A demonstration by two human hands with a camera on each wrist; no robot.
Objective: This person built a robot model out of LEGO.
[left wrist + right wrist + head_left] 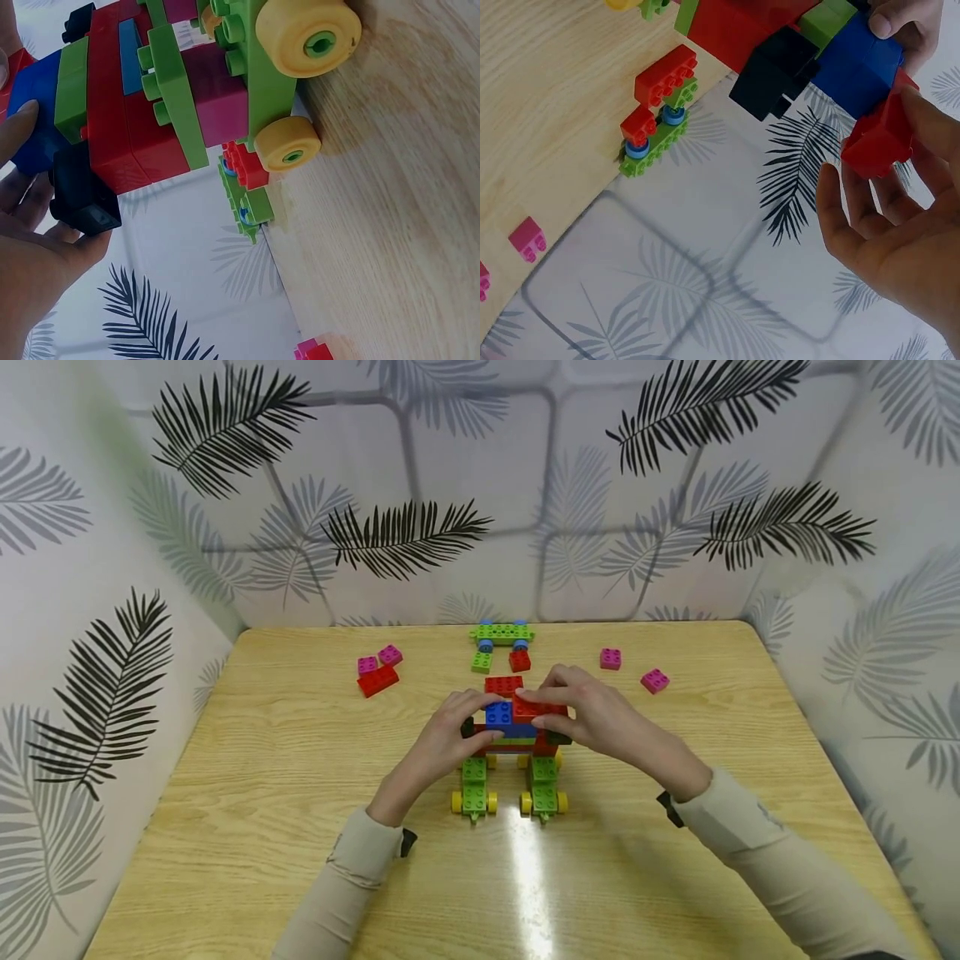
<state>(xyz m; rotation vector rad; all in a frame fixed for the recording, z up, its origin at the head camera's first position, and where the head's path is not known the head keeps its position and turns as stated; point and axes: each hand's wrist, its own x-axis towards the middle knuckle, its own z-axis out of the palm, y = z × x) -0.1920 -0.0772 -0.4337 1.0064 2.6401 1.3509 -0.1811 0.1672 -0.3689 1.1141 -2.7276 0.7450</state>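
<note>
A stacked block model stands mid-table on two green wheeled bases point(474, 785) with yellow wheels point(289, 144). Red, green and blue layers rise above them, with black bricks point(775, 71) jutting from the sides. My left hand point(444, 733) grips the blue bricks point(498, 713) near the top from the left, thumb at the front and fingers behind, beside a black brick point(81, 187). From the right, my right hand point(596, 710) pinches a red brick point(879, 139) that sits over the right part of the blue layer. Blue studs show to its left.
Behind the model are a red brick point(504, 685), a small green brick point(482, 662), a small red brick point(520, 660) and a green wheeled base point(502, 633) with blue wheels. Pink bricks point(611, 658) lie at right; at left, pink bricks point(390, 654) and a red brick point(378, 680).
</note>
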